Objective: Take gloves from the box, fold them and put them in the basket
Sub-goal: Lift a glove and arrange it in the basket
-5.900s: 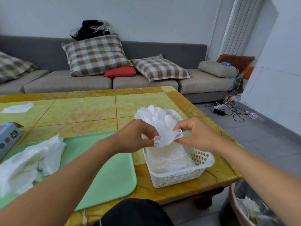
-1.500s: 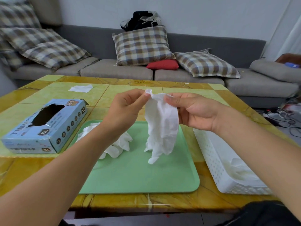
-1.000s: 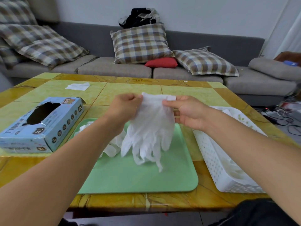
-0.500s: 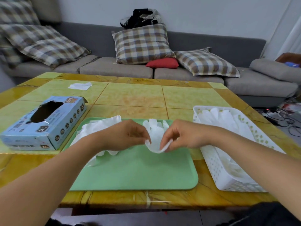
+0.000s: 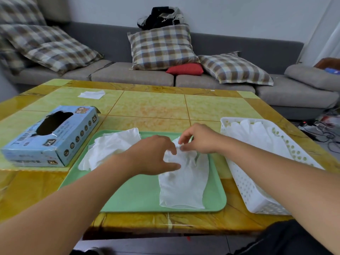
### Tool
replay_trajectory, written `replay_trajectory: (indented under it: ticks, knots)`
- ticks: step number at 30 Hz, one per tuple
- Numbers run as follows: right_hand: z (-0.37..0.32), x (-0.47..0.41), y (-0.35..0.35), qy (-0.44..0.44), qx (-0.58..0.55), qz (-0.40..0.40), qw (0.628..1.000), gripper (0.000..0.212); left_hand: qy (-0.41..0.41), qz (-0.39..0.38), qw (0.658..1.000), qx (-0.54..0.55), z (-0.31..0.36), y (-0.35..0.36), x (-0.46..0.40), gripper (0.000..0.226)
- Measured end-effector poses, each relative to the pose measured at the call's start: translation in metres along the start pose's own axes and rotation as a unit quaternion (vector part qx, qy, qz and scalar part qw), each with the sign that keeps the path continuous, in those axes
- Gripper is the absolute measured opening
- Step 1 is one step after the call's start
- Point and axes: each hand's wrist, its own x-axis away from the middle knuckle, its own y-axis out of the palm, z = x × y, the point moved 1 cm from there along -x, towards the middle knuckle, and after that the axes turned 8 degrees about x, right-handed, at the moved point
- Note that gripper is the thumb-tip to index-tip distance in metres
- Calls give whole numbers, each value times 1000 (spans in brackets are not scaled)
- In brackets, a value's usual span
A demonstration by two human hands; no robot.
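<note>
Left hand: over the green tray; thumb and fingers curled, pinching the finger end of the flat glove.
Right hand: just beside the left hand; fingertips pinched on the same end of the glove.
Flat glove: white, lying on the right half of the tray, cuff toward the near edge.
Loose gloves: crumpled white heap on the tray's left far part, partly hidden by the left forearm.
Basket: white, perforated, right of the tray on the counter; white gloves lie inside.
Glove box: blue, left of the tray, oval top opening dark; "XL" printed on top, side and end; smaller print unreadable.
White scrap: far left of the counter, well apart.
Sofa: grey, behind the counter, with checked cushions and a red cushion.
</note>
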Motion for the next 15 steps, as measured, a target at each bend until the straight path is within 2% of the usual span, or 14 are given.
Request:
replay_trajectory:
  ticks: [2, 3, 5, 9, 11, 13, 15]
  knots:
    - [-4, -9, 11, 16, 73, -79, 994, 52, -14, -61, 996, -64, 1, 10, -2, 78]
    - [-5, -13, 14, 23, 108, -103, 989, 63, -30, -94, 992, -77, 2, 15, -3, 86]
    - [-8, -19, 16, 28, 132, -120, 984, 75, -57, -131, 988, -62, 0, 22, -5, 87]
    - [-10, -24, 17, 26, 146, -157, 976, 96, -53, -136, 987, -74, -2, 26, -5, 91]
    - [-9, -27, 18, 29, 157, -166, 973, 98, -50, -138, 985, -91, -1, 27, -3, 92]
    - [-10, -29, 17, 26, 161, -141, 976, 95, -44, -124, 986, -99, -1, 23, 0, 88]
    - [-18, -31, 14, 4, 122, -73, 990, 79, -32, -55, 995, -77, -4, 2, 2, 70]
